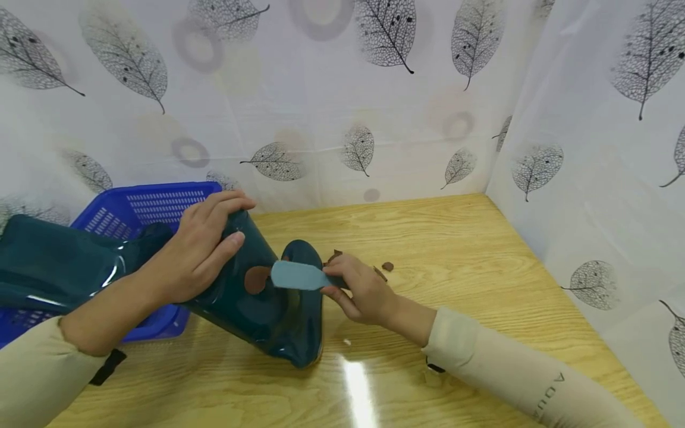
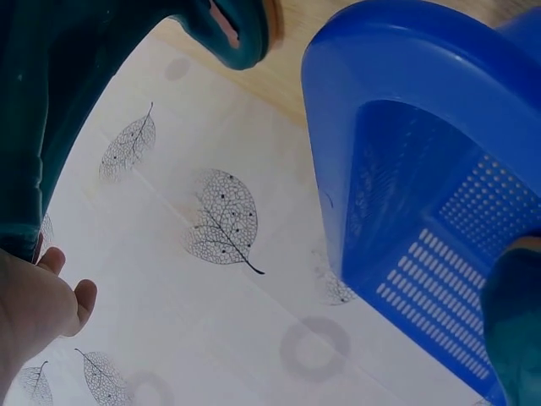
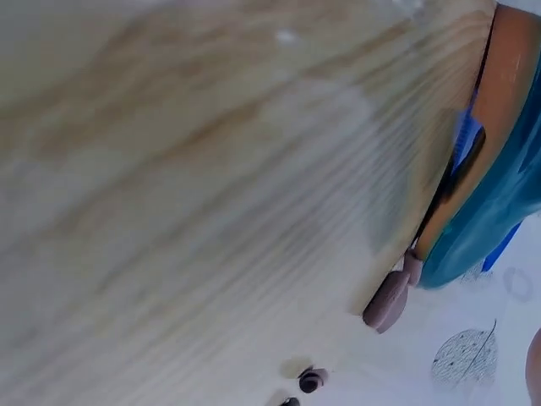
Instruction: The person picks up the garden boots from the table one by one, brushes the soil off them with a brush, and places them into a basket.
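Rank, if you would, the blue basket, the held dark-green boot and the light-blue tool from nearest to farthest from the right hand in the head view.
1. Light-blue tool, gripped in the right hand itself.
2. Held dark-green boot, just left of that hand, gripped by the left hand.
3. Blue basket, farther left, past the boot.

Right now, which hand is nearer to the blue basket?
Left. The left hand, holding a green boot, is by the right side of the blue basket; the right hand, holding a light-blue tool, is farther right, past the boot.
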`<state>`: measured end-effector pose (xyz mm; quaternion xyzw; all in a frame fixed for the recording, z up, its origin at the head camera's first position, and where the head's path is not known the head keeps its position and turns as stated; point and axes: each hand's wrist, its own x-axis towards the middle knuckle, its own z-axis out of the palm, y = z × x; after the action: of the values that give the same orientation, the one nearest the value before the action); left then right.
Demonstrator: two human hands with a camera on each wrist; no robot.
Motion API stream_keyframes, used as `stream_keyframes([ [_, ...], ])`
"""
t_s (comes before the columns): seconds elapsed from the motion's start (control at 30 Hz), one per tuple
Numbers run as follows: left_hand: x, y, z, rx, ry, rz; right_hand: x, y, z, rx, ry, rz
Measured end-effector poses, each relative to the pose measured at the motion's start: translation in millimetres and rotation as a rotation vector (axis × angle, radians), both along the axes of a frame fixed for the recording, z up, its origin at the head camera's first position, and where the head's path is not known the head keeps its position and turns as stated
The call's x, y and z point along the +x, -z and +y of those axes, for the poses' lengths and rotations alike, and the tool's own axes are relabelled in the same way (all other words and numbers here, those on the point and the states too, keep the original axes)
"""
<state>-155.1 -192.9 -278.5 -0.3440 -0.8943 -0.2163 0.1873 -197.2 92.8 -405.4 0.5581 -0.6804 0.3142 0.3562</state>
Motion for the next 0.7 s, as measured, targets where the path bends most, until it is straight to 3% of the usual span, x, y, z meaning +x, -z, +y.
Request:
stream_keyframes([
  [0.13,0.0,-0.5,0,0.006,0.006,-0.003,-0.9,-7.2,-2,-0.062,-0.017,-0.066],
  [0.47,-0.3,-2.3,4,0.010,0.016,-0.021,13.0,-30.3,-25,0.038,0.030,0.134],
  [0.7,-1.9,-0.5,5,0.037,0.026,-0.045,10.0,-30.8,-14,0.085,0.083,0.167],
])
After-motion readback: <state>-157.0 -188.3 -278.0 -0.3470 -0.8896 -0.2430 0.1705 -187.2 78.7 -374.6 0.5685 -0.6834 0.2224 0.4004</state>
